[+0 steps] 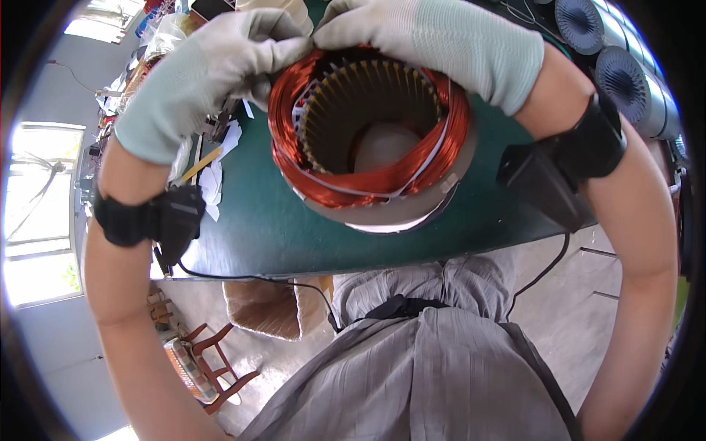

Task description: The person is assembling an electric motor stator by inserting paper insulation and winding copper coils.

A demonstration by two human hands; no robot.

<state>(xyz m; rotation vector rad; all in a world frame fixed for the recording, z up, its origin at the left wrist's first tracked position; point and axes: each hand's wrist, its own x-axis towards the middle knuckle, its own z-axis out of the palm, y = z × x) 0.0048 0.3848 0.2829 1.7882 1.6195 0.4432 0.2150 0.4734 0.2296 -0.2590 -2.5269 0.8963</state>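
A motor stator (441, 192) stands on the green tabletop with its round bore facing up. Thick copper windings (309, 184) ring its top, bound in places by a white cord (435, 158). My left hand (254, 55), in a pale glove, bends its fingers at the far left of the windings. My right hand (368, 29), gloved too, has its fingertips pinched at the far rim, close beside the left ones. Whatever lies between the fingertips of either hand is hidden or too small to make out.
More stator cores (625, 77) lie at the far right. Paper scraps (212, 180) and a yellow strip (202, 165) are on the table's left, with clutter behind. Below stand a wooden chair (220, 367) and a brown sack (261, 309). Black cables (257, 278) hang from my wrist bands.
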